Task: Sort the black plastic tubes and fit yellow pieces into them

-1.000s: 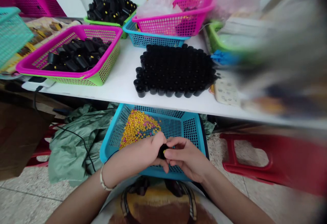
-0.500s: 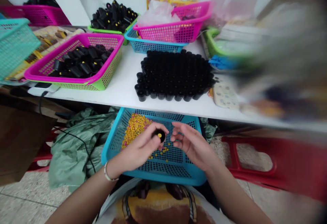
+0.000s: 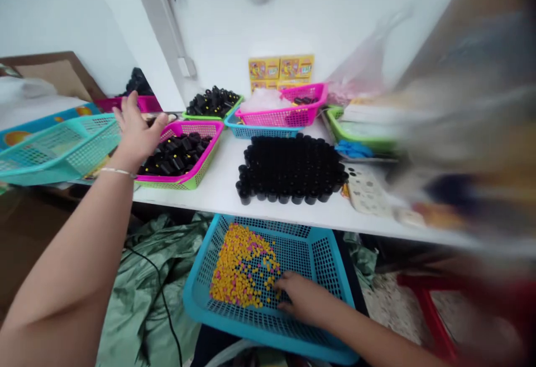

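Note:
My left hand (image 3: 136, 127) reaches out to the left over the pink basket (image 3: 209, 149) of loose black caps (image 3: 176, 155). Its fingers are spread and nothing shows in it. My right hand (image 3: 299, 297) lies low inside the blue basket (image 3: 335, 277) below the table edge. Its fingers are bent together at the edge of a heap of small yellow and pink beads (image 3: 243, 269); what they pinch is hidden. A tight block of upright black caps (image 3: 293, 168) stands on the white table (image 3: 221, 185) between the two hands.
A teal basket (image 3: 62, 149) sits at the far left. At the back stand a green basket of black parts (image 3: 211, 101), a pink basket on a blue one (image 3: 288, 113) and yellow boxes (image 3: 280, 68). Green cloth (image 3: 142, 277) with a cable lies on the floor. The right side is blurred.
My left hand, which held a black cap with a yellow bead, has swung up and left over the pink basket and opened. My right hand has dropped into the beads. The camera has tilted up.

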A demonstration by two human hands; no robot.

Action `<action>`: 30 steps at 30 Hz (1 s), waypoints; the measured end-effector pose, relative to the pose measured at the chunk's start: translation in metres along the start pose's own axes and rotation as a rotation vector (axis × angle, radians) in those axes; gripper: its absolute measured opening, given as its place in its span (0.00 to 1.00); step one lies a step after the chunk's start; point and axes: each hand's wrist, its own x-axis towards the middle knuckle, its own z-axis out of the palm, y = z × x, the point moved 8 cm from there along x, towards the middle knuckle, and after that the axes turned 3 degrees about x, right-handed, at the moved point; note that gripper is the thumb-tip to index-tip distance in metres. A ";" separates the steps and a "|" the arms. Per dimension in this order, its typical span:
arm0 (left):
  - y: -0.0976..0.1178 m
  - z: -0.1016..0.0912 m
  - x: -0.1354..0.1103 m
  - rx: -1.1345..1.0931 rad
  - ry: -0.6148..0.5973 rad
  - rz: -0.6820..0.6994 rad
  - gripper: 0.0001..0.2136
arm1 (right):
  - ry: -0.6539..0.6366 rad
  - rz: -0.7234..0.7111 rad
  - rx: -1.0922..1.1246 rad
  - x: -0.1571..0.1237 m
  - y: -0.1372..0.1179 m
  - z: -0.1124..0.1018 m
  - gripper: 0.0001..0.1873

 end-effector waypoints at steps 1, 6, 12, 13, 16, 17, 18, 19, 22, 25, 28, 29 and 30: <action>0.003 -0.003 -0.001 0.063 0.063 -0.013 0.25 | 0.017 -0.011 -0.015 0.004 -0.001 0.002 0.19; 0.091 0.053 -0.078 -0.069 -0.303 0.252 0.09 | 0.025 0.002 0.002 0.019 0.007 0.019 0.16; 0.124 0.113 -0.173 -0.249 -0.548 0.058 0.11 | 0.005 0.017 -0.028 0.025 0.015 0.023 0.14; 0.120 0.115 -0.177 -0.275 -0.532 0.026 0.09 | 0.004 0.002 -0.035 0.025 0.013 0.019 0.13; 0.105 0.116 -0.181 -0.377 -0.535 -0.030 0.05 | 0.008 -0.077 -0.049 0.025 -0.003 -0.006 0.12; 0.100 0.114 -0.181 -0.402 -0.543 -0.044 0.04 | 0.030 -0.122 -0.038 0.025 -0.013 -0.019 0.13; 0.094 0.112 -0.180 -0.417 -0.545 -0.058 0.04 | 0.074 -0.177 -0.016 0.026 -0.025 -0.035 0.14; 0.088 0.110 -0.179 -0.426 -0.547 -0.071 0.04 | 0.140 -0.237 0.016 0.026 -0.038 -0.054 0.15; 0.074 0.109 -0.179 -0.467 -0.572 -0.108 0.11 | 0.411 -0.397 0.127 0.026 -0.079 -0.116 0.15; 0.064 0.118 -0.183 -0.577 -0.625 -0.137 0.24 | 0.611 -0.490 0.124 0.039 -0.110 -0.158 0.14; 0.059 0.128 -0.184 -0.679 -0.659 -0.159 0.32 | 0.728 -0.563 -0.015 0.062 -0.131 -0.175 0.13; 0.057 0.130 -0.184 -0.697 -0.664 -0.162 0.33 | 0.737 -0.573 -0.065 0.071 -0.135 -0.176 0.12; 0.056 0.131 -0.184 -0.713 -0.668 -0.166 0.34 | 0.728 -0.576 -0.106 0.079 -0.138 -0.176 0.11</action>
